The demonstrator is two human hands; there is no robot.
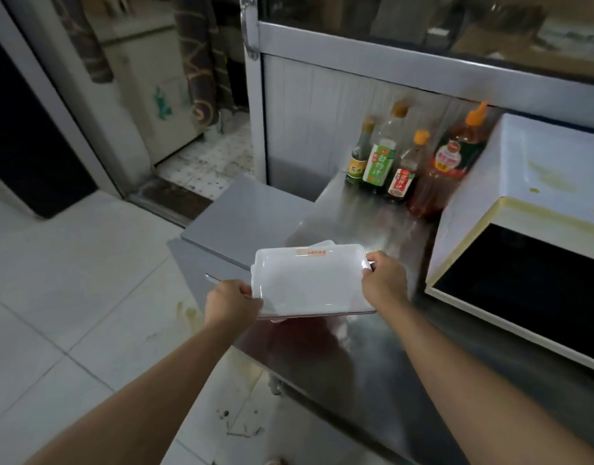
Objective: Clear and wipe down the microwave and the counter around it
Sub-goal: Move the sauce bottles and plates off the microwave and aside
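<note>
Left hand (229,302) and right hand (384,278) each grip one end of white tray (305,283). Tray held level above steel counter (372,347), left of microwave (523,236).

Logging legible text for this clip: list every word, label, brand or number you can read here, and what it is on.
"白" is the only character I would vouch for, on the green-and-white label of the tall clear bottle; the rest is blurred.
Small dark bottle, yellow label: unreadable.
Orange-capped small bottle, red label: unreadable.
Large oil bottle, red label: unreadable.
White tray, orange strip of print: too small to read.
Microwave: no text visible.
</note>
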